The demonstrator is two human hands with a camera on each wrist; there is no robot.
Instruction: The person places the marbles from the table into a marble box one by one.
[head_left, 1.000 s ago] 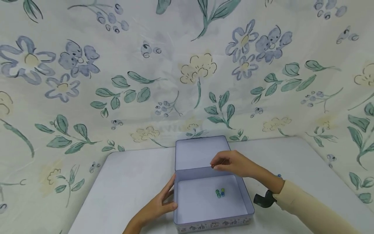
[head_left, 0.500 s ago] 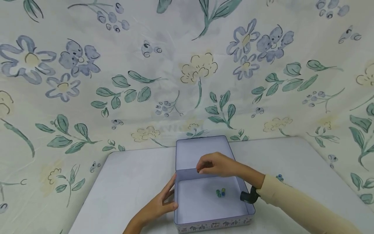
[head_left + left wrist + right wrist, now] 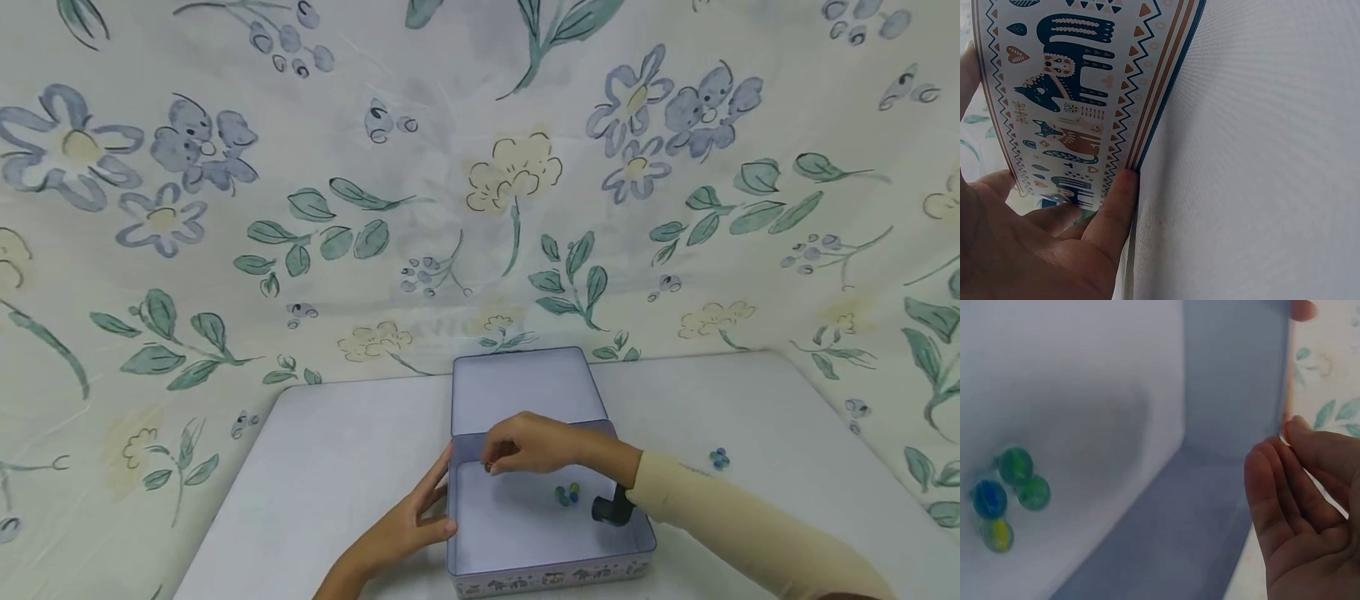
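A shallow lilac tin box [image 3: 517, 533] stands with its lid [image 3: 525, 392] laid back behind it. My right hand [image 3: 528, 442] is over the box's back left corner and pinches a small reddish marble [image 3: 488, 467] between thumb and fingers, mostly covered by them. In the right wrist view this marble [image 3: 1285, 433] shows only as a sliver at the right hand's fingertips. My left hand [image 3: 401, 527] rests against the box's left side; in the left wrist view its fingers [image 3: 1116, 212] lie along the animal-patterned wall. Several green, blue and yellow marbles [image 3: 1016, 465] sit together on the box floor.
A small cluster of bluish marbles [image 3: 719, 458] lies on the white table [image 3: 345, 450] right of the box. A black camera [image 3: 613, 507] on the right wrist hangs over the box. Floral cloth [image 3: 420, 167] rises behind the table.
My right hand has moved left and down, from above the back rim to inside the box's back left corner, still pinching the reddish marble. The left hand stays put.
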